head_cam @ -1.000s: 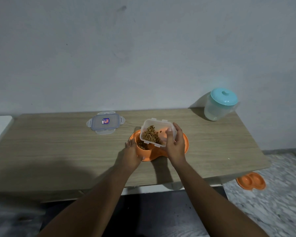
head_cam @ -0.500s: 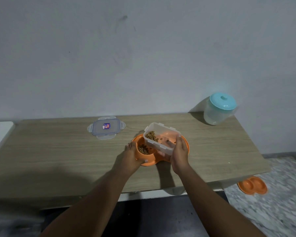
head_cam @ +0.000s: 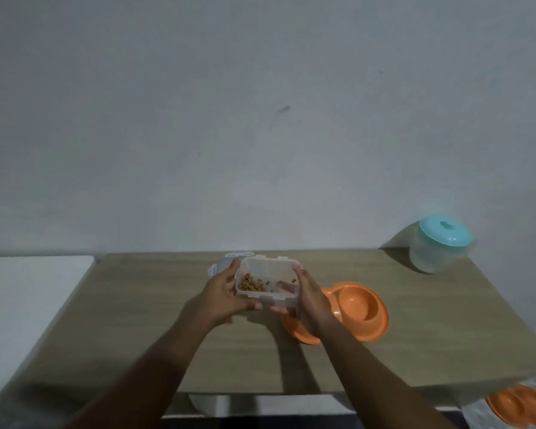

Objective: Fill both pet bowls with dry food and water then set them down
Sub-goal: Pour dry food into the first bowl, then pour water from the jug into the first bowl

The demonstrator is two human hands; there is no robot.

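Observation:
Both my hands hold a clear plastic food container (head_cam: 268,281) above the wooden table (head_cam: 143,320); a little brown dry food lies in its bottom. My left hand (head_cam: 226,294) grips its left side, my right hand (head_cam: 308,300) grips its right side. To the right, an orange double pet bowl (head_cam: 361,309) sits on the table; its right cup looks empty and its left cup is hidden behind my right hand. A second orange double bowl (head_cam: 522,410) lies on the floor at lower right. A water jug (head_cam: 440,246) with a teal lid stands at the table's back right corner.
The container's lid (head_cam: 222,264) lies on the table just behind my left hand, mostly hidden. A white surface (head_cam: 28,305) adjoins the table on the left. A grey wall runs right behind the table.
The container has been lifted away from the orange bowl, levelled and carried left. My left hand left the bowl's rim and now holds the container too. The view has swung left.

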